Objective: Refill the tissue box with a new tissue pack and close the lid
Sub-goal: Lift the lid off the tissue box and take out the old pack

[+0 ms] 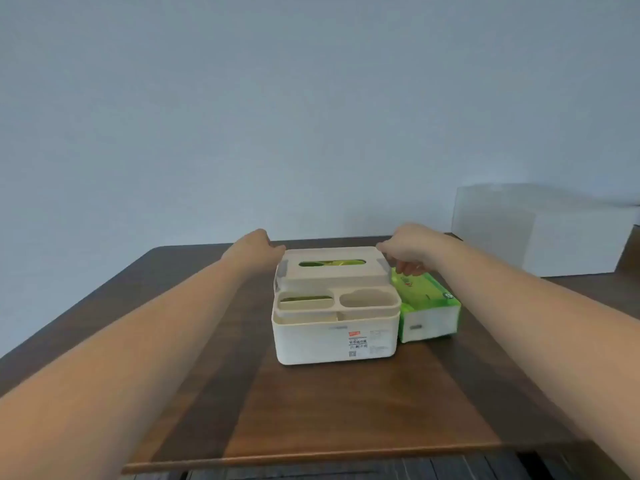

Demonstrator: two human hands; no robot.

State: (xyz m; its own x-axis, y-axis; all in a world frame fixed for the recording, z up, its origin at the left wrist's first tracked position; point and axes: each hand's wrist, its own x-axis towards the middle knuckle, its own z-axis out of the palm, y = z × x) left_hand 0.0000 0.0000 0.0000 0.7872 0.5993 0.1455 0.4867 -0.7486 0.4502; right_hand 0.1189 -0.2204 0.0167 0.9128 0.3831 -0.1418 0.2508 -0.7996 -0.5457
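A white tissue box (332, 337) with a label on its front stands in the middle of the table. Its beige lid (332, 271) lies on top at the back, with green showing through the oval slot. Two beige compartments sit in front of the lid. My left hand (258, 245) grips the lid's far left corner. My right hand (407, 252) grips its far right corner. A green and white tissue pack (427, 306) lies flat against the box's right side, just below my right hand.
The dark wooden table (329, 410) has its front edge close to me and its back edge against a pale wall. A white box-like object (540, 230) stands at the back right, beyond the table's corner.
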